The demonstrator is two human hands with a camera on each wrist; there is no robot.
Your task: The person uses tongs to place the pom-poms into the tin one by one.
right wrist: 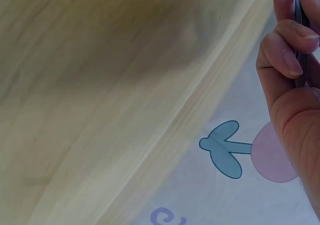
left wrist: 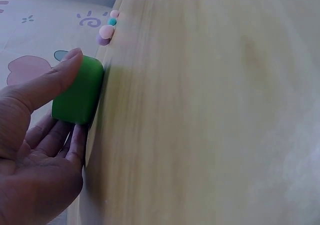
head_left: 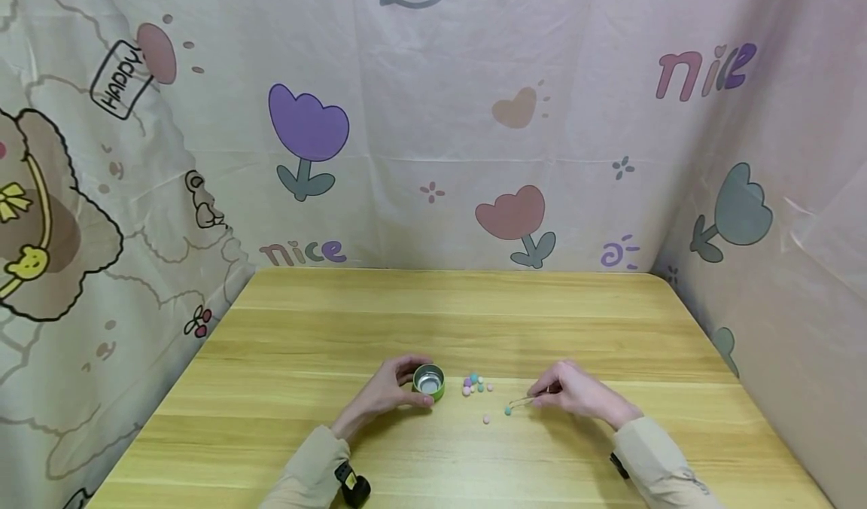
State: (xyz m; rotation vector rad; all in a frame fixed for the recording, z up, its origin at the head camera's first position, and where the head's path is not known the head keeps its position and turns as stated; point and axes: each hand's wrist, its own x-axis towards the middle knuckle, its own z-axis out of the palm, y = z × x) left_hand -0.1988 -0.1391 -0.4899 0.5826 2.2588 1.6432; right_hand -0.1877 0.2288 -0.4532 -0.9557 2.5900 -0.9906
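My left hand (head_left: 384, 391) holds a small round green tin (head_left: 433, 398), thumb on the near side and fingers round the far side. The tin stands upright on the table, its silver inside showing from above. In the left wrist view, the thumb presses the tin's green wall (left wrist: 89, 92). My right hand (head_left: 576, 391) pinches slim metal tweezers (head_left: 520, 401) that point left. A small teal ball (head_left: 508, 411) is at the tweezer tips, close over the table. The right wrist view shows curled fingers (right wrist: 282, 52) round the dark tweezers (right wrist: 300, 60); their tips are out of frame.
Between the hands lies a loose cluster of several small balls, among them a purple ball (head_left: 467, 382), a larger teal ball (head_left: 474, 378) and a pink ball (head_left: 466, 391). Another pink ball (head_left: 486, 419) lies apart, nearer me. Printed cloth (head_left: 420, 117) hangs behind the wooden table (head_left: 433, 313).
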